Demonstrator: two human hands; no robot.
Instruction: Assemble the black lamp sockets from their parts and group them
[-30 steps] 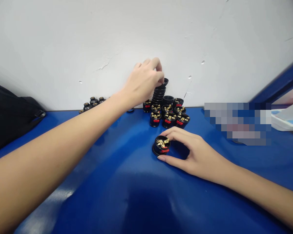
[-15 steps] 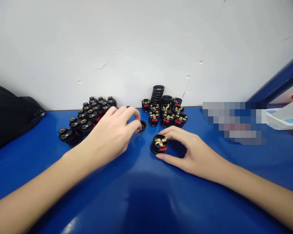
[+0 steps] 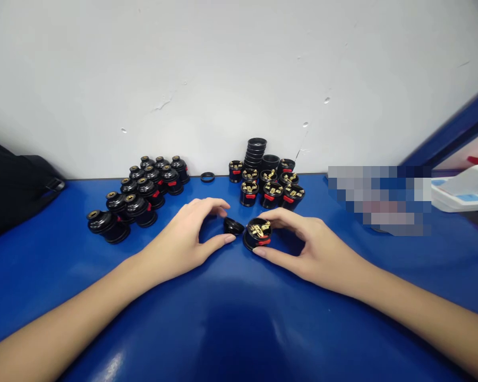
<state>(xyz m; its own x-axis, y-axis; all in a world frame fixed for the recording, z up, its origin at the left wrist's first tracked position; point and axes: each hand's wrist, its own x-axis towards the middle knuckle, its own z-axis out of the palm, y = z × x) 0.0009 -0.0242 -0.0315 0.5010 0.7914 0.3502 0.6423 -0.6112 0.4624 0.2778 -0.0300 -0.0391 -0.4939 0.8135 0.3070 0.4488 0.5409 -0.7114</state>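
Two hands meet mid-worktop (image 3: pixel 223 329): the left hand (image 3: pixel 185 241) pinches a small black cap (image 3: pixel 233 226), the right hand (image 3: pixel 314 249) cups a black socket base (image 3: pixel 258 233) with brass contacts. Both parts look light, rigid, smooth plastic, best gripped by the rims. Open room lies toward the near edge; piles of finished sockets (image 3: pixel 137 199) crowd the wall.
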